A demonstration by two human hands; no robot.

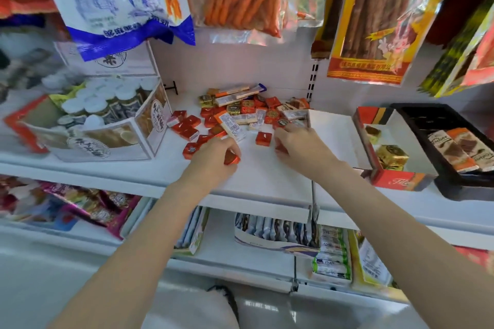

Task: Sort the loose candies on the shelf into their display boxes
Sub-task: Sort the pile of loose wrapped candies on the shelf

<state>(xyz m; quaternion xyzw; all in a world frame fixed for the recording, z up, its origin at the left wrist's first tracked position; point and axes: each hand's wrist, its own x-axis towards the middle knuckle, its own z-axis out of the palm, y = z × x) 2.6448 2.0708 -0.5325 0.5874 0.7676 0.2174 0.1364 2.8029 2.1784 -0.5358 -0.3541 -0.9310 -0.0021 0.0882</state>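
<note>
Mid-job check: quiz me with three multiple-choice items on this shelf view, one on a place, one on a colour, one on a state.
1. Where is the gold foil cube candy?
A. in the red cardboard display box
B. on the lower shelf
C. in the pile

2. What colour is the foil candy in the left hand?
A. blue
B. red
C. green

3. How does the black plastic tray stand?
A. empty
B. overturned
C. holding wrapped orange-and-brown bars

Key: 1 A, it sits inside the box; 2 B, red foil shows between the fingers; 3 C, bars lie in it.
</note>
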